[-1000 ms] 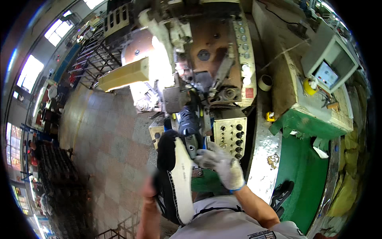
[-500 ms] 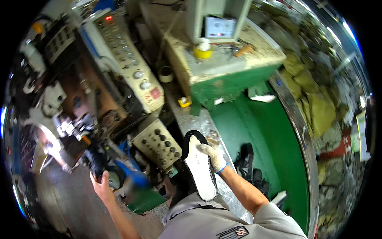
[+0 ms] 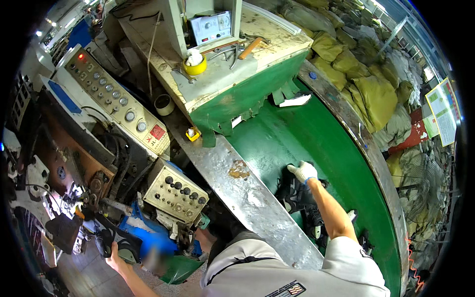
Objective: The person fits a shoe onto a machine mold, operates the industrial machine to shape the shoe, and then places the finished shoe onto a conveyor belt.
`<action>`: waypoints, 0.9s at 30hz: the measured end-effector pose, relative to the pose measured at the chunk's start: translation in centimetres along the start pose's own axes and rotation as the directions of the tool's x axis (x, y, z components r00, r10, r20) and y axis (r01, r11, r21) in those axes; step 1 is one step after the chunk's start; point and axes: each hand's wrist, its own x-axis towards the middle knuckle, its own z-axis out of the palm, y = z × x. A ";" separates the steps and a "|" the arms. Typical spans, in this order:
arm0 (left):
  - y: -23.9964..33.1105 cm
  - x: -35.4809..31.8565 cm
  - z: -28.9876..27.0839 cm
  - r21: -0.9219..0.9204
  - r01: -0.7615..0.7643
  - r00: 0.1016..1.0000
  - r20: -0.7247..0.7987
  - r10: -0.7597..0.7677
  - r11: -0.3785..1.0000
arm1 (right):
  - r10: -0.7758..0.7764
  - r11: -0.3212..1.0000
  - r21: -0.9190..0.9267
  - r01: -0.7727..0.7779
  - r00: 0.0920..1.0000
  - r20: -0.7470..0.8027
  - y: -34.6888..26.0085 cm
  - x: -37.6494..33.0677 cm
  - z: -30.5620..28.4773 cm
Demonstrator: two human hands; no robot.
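On the left, my bare left hand (image 3: 115,257) is closed round a black shoe upper (image 3: 127,243) held against the machine's metal working parts (image 3: 81,213). My right hand (image 3: 303,172), in a white knit glove, is down in the green-lined trough (image 3: 262,143). It appears closed on a black shoe (image 3: 301,192), though the glove hides much of the grip. The shoe's white underside is out of sight. More black shoes (image 3: 314,220) stand close by, nearer to me.
A metal ledge (image 3: 247,190) borders the trough. Left of it are a knobbed control box (image 3: 174,194) and a long control panel (image 3: 116,94). A bench holds a yellow tape roll (image 3: 195,64) and an orange-handled hammer (image 3: 251,48). Olive sacks (image 3: 371,99) are piled beyond the far rim.
My right hand has moved away and rightward, lowering the white-bottomed shoe from above the ledge into the trough. My left hand stays at the machine. The view has shifted to the right.
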 end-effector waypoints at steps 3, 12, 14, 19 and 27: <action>2.8 -5.1 1.2 -0.380 0.321 0.940 0.236 -0.245 0.868 | -0.145 0.907 0.397 0.141 0.989 -0.020 -4.4 -2.7 4.3; -0.1 -17.4 5.5 -0.513 0.746 0.637 0.735 -0.232 0.424 | -0.907 -0.041 0.957 -0.289 0.413 0.085 -29.0 -25.7 8.6; 0.6 -18.2 6.8 -0.490 0.839 0.537 0.816 -0.214 0.237 | -0.868 -0.151 0.843 -0.517 0.477 0.137 -32.5 -30.2 8.7; -3.1 -16.1 5.7 -0.338 0.713 0.583 0.772 -0.251 0.615 | -0.805 -0.184 0.707 -0.682 0.518 0.290 -32.3 -30.4 6.9; 3.4 -12.4 10.8 -0.319 0.315 0.596 0.799 0.075 0.894 | -0.818 -0.026 0.950 -0.311 0.553 0.159 -29.7 -30.6 4.9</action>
